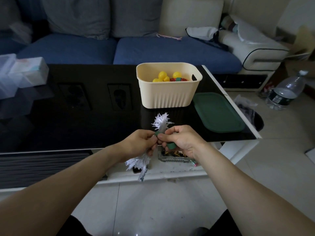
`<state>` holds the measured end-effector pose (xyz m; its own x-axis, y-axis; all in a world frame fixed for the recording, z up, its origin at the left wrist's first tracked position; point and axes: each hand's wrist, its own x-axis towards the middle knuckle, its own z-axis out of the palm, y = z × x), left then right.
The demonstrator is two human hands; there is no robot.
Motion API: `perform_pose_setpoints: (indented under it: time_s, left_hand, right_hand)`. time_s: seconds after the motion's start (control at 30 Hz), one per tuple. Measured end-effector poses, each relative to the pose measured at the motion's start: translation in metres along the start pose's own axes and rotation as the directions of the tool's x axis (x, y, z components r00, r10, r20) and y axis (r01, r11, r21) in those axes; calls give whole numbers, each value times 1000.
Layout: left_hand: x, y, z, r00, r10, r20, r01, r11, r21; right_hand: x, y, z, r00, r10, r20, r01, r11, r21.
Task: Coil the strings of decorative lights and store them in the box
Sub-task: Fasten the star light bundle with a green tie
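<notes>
A: What do the fingers [154,135] hold?

B: Both hands meet at the near edge of the black worktop [68,116]. The left hand [139,142] pinches a bundled white spiky light string [162,124] at a green band [157,133]; the right hand [180,139] pinches the same spot, with a green roll [171,145] tucked under its curled fingers.

A: And the rest of the string?

B: One end fans up past the knuckles, the other hangs below the left wrist; its middle is hidden by the hands.

A: The box?

B: The cream box [167,94] stands open further back on the worktop, yellow bulbs [162,77] and something red and green inside, mostly hidden by its wall. A green lid [218,113] lies just beside it, to the right.
</notes>
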<state>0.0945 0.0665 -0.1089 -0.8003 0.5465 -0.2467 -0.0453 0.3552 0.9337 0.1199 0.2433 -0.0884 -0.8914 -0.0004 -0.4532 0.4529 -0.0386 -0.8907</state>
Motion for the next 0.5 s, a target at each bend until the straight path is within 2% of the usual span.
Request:
perform_pose_setpoints:
  time_s: [0.13,0.23,0.37,0.5]
  left_hand:
    - [-1,1,1,1000,22,-14,-22,1000,-8]
    - [1,0,4,997,60,-47,-61,998,-23]
    - [3,-3,4,989,130,-68,-125,990,71]
    - [3,-2,5,988,133,-76,-123,985,123]
  right_hand:
    - [0,0,2,1000,15,-17,-14,999,50]
    - [0,0,3,999,42,21,-44,997,60]
    - [-1,1,2,998,52,38,-54,997,47]
    - [-1,2,0,999,44,24,-45,999,27]
